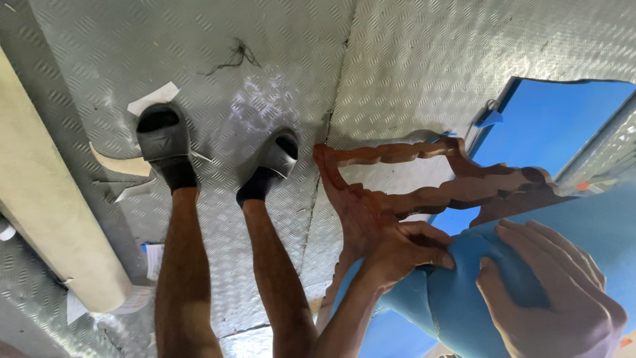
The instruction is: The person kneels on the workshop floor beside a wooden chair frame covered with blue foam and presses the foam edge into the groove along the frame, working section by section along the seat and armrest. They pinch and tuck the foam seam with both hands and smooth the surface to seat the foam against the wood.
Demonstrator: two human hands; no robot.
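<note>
Two closed hands, left hand and right hand, on blue foam

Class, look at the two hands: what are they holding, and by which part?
Both grip the blue foam piece at its rounded folded edge: left hand pinches beside the brown wavy strip, right hand covers it.

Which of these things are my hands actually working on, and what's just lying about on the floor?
In hand: blue foam sheet, held by left hand and right hand; brown wavy cutout strip.
Lying about: paper scraps, cream roll, thread tangle.

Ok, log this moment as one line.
left hand: pinching blue foam sheet | right hand: pressing foam | brown scalloped cutout strip: beside | floor: checker plate
</note>
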